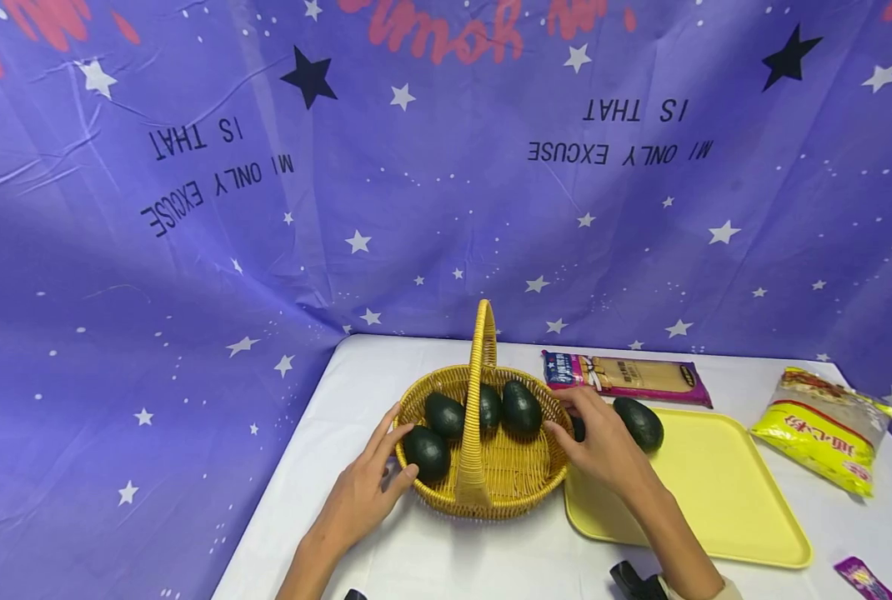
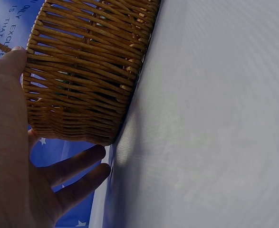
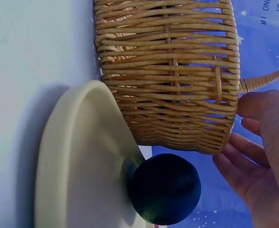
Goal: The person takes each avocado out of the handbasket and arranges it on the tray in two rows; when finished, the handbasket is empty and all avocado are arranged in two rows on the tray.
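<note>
A yellow wicker basket [image 1: 517, 471] with a tall arched handle stands on the white table with several dark green avocados [image 1: 522, 409] inside. My left hand [image 1: 363, 492] holds its left rim, thumb on the edge beside the nearest avocado [image 1: 427, 454]; two lower fingers spread away from the wicker [image 2: 87, 71]. On the opposite side my right hand [image 1: 603, 442] grips the right rim, its thumb over the edge and other fingers along the outside. Past that hand an avocado [image 1: 638, 424] lies on the yellow tray [image 1: 716, 500]; another dark avocado is mostly hidden behind the fingers.
Behind the tray lies a purple-edged packet of what look like dry noodles [image 1: 626, 377]. A yellow and clear food bag [image 1: 824, 429] rests at the right, with a small purple packet [image 1: 864, 577] at the near right. A purple star-patterned cloth [image 1: 446, 208] hangs behind the table.
</note>
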Available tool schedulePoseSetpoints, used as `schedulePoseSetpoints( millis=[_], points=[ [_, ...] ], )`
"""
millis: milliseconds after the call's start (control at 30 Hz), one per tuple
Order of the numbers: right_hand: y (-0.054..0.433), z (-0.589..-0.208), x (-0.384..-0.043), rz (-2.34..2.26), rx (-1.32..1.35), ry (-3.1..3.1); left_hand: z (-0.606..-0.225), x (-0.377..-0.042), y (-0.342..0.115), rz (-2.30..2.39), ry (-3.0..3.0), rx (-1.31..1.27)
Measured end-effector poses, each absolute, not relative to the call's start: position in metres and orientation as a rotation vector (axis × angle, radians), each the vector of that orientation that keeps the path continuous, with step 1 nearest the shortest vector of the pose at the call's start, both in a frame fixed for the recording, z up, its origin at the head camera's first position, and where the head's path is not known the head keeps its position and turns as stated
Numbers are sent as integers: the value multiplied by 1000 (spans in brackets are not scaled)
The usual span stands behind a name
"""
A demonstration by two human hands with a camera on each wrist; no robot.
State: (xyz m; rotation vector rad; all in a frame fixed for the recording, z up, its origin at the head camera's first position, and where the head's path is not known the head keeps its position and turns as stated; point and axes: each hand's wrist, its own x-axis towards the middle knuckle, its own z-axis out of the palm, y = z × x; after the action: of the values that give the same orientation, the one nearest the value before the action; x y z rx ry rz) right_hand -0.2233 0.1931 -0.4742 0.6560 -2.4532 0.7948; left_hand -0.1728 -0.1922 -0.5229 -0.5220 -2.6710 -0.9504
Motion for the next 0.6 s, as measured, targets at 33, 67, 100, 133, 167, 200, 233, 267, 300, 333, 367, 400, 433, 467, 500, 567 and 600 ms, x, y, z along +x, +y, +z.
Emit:
schedulePoseSetpoints(
  millis=[33, 67, 100, 133, 167, 200, 233, 267, 300, 333, 367, 400, 433, 467, 500, 567, 600],
  points=[
    [192, -474, -223, 792, 660, -2447, -523, -173, -192, -950, -2671, -523],
    [192, -474, -223, 789, 664, -2445, -522, -173, -192, -952, -2672, -524],
    [191, -475, -223, 786, 667, -2442, -522, -173, -192, -947, -2672, -525],
    [190, -475, -223, 786, 673, -2441, -522, -172, -192, -948, -2671, -526],
    [190, -475, -223, 786, 680, -2439, -522, -172, -192, -950, -2672, -523],
    [189, -475, -224, 790, 687, -2438, -522, -172, -192, -949, -2672, -522],
    [189, -475, -224, 794, 694, -2439, -522, -172, -192, -952, -2672, -520],
    [188, -475, -224, 797, 699, -2439, -522, -172, -192, -952, -2674, -518],
    [187, -475, -224, 800, 703, -2435, -522, -172, -192, -953, -2676, -516],
    [187, -475, -224, 797, 708, -2429, -521, -172, -192, -958, -2677, -514],
    [186, -475, -225, 796, 713, -2421, -521, -172, -192, -957, -2678, -512],
    [185, -476, -225, 798, 718, -2413, -521, -172, -192, -957, -2679, -511],
    [184, -476, -226, 799, 721, -2406, -521, -172, -192, -957, -2682, -510],
    [184, -476, -226, 801, 728, -2399, -521, -172, -192, -959, -2685, -508],
    [183, -476, -227, 803, 735, -2395, -522, -172, -192, -961, -2687, -507],
    [181, -476, -229, 811, 743, -2402, -522, -172, -192, -965, -2690, -505],
    [179, -476, -230, 815, 744, -2414, -522, -172, -192, -967, -2691, -505]
  ],
)
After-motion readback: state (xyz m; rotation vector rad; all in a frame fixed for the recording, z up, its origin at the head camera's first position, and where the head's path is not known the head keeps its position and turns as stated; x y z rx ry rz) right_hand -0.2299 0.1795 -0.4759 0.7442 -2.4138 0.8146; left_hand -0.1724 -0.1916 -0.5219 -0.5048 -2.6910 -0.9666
